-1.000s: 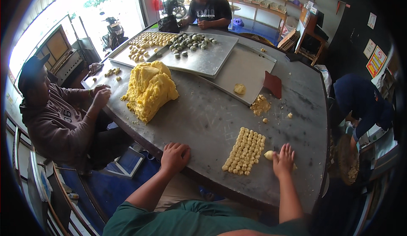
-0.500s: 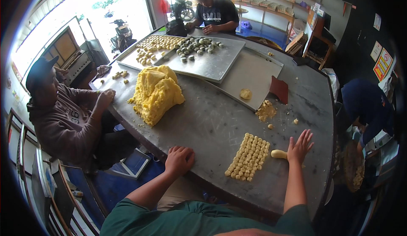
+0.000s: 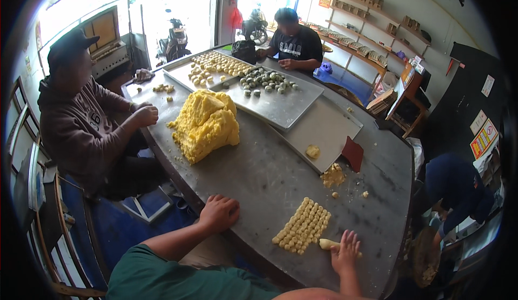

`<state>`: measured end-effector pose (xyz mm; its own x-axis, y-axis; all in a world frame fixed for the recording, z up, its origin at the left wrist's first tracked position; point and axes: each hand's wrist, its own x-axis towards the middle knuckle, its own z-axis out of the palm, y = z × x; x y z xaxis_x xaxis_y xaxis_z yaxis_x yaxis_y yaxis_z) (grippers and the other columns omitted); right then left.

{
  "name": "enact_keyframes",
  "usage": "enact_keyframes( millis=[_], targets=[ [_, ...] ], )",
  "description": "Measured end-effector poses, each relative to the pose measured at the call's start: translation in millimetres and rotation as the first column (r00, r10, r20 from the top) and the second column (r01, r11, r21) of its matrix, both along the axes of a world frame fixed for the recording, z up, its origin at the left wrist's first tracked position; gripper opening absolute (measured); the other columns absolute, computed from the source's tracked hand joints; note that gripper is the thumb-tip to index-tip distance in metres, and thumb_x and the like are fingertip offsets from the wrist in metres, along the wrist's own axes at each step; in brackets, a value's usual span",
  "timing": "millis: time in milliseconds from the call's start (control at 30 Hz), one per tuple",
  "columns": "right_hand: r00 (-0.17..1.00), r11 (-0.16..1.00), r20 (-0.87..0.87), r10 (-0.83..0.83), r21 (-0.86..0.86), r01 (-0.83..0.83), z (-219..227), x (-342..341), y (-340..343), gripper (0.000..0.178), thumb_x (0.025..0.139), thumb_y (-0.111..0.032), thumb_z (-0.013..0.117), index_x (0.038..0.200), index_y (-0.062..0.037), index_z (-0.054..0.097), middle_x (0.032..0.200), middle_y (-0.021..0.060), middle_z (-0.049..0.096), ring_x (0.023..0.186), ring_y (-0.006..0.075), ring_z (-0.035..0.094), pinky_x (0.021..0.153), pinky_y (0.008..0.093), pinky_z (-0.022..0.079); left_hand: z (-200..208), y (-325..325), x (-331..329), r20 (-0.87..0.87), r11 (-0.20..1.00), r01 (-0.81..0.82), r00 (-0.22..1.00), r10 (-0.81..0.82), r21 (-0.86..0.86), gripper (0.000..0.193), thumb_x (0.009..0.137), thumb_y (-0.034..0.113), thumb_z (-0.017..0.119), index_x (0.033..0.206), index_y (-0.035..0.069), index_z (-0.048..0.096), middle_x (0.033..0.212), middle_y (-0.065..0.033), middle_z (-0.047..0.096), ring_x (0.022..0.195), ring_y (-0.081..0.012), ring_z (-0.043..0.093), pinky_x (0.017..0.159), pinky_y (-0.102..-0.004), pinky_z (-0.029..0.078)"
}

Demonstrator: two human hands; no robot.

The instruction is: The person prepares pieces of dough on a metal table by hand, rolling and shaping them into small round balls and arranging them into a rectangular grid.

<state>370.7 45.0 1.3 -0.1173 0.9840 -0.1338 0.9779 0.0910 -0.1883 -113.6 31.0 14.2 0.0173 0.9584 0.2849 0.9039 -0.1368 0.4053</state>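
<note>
My right hand (image 3: 345,252) lies palm down with stretched fingers over a short pale dough roll (image 3: 328,244), whose left end shows beside the palm. To the left of the roll, small dough balls (image 3: 303,225) stand in tight rows on the metal table (image 3: 259,170). My left hand (image 3: 220,213) rests at the table's near edge with its fingers curled in a loose fist, and I see nothing in it. A large yellow dough mound (image 3: 206,124) sits beyond the left hand. Crumbly filling (image 3: 333,177) and a few small bits lie beyond the dough balls.
Overlapping trays carry yellow pieces (image 3: 216,62) and dark green ones (image 3: 264,80). A lower tray (image 3: 345,124) holds one dough lump, with a reddish-brown scraper (image 3: 353,154) at its corner. Co-workers sit at the left (image 3: 89,116) and far side (image 3: 297,43); another bends at the right (image 3: 458,186).
My right hand has moved over the dough roll, its fingers less spread. The left co-worker's hands have come together above the table edge. My view has turned; my left hand stays at the edge.
</note>
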Motion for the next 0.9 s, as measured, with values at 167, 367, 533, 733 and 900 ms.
enact_keyframes(
  millis=[167, 367, 533, 733, 900],
  targets=[
    [0.934, 0.926, 0.104, -0.341, 0.21, 0.314, 8, -5, 89, 0.098, 0.1, -0.067, 0.046, 0.168, -0.0073, 0.008, 0.175, 0.0221, -0.002, 0.161, 0.0413, -0.004, 0.128, 0.0609, 0.002, 9, 0, -3, 0.026, 1.0, -0.002, 1.0, 0.003, -0.028, 0.017, 0.09, 0.029, 0.068, 0.101, 0.015, 0.071, 0.095, -0.0061, 0.072, 0.103, -0.0308, 0.065, 0.099, -0.0436, 0.046],
    [0.841, 0.809, 0.042, -0.54, 0.302, 0.505, 0, 2, 145, 0.089, 0.105, -0.065, 0.035, 0.168, -0.0069, 0.009, 0.175, 0.019, 0.003, 0.163, 0.0346, 0.002, 0.129, 0.0586, 0.005, -2, 8, -3, 0.041, 0.998, -0.02, 0.999, 0.018, 0.054, 0.015, 0.089, 0.026, 0.067, 0.098, 0.015, 0.071, 0.09, -0.0047, 0.072, 0.098, -0.0296, 0.066, 0.097, -0.0431, 0.048],
    [0.956, 0.953, -0.044, -0.29, 0.072, 0.293, -18, 1, 69, 0.087, 0.108, -0.058, 0.035, 0.163, 0.0066, 0.015, 0.172, 0.0239, 0.014, 0.161, 0.0348, 0.014, 0.13, 0.0485, 0.012, -7, -3, -5, 0.001, 1.0, -0.01, 1.0, 0.01, -0.005, 0.015, 0.089, 0.027, 0.067, 0.097, 0.015, 0.071, 0.09, -0.0054, 0.072, 0.098, -0.0303, 0.067, 0.096, -0.0442, 0.048],
    [0.977, 0.966, 0.177, -0.116, -0.21, 0.153, 48, -38, -39, 0.096, 0.102, -0.055, 0.057, 0.166, 0.0006, 0.011, 0.171, 0.0279, 0.019, 0.156, 0.0455, 0.023, 0.126, 0.0591, 0.015, 0, 3, -5, 0.037, 1.0, 0.018, 0.999, -0.018, -0.014, 0.017, 0.091, 0.031, 0.067, 0.097, 0.016, 0.071, 0.092, -0.0075, 0.073, 0.1, -0.0316, 0.067, 0.095, -0.0446, 0.046],
    [0.981, 0.985, 0.1, -0.169, -0.005, 0.17, 9, -2, 17, 0.108, 0.097, -0.064, 0.054, 0.166, 0.0018, 0.004, 0.172, 0.0298, 0.003, 0.16, 0.0475, -0.002, 0.127, 0.0611, 0.001, 2, 7, -3, 0.033, 0.999, 0.035, 0.999, -0.035, -0.008, 0.017, 0.091, 0.031, 0.066, 0.096, 0.016, 0.071, 0.092, -0.0081, 0.073, 0.1, -0.0314, 0.067, 0.095, -0.0443, 0.046]
  ],
)
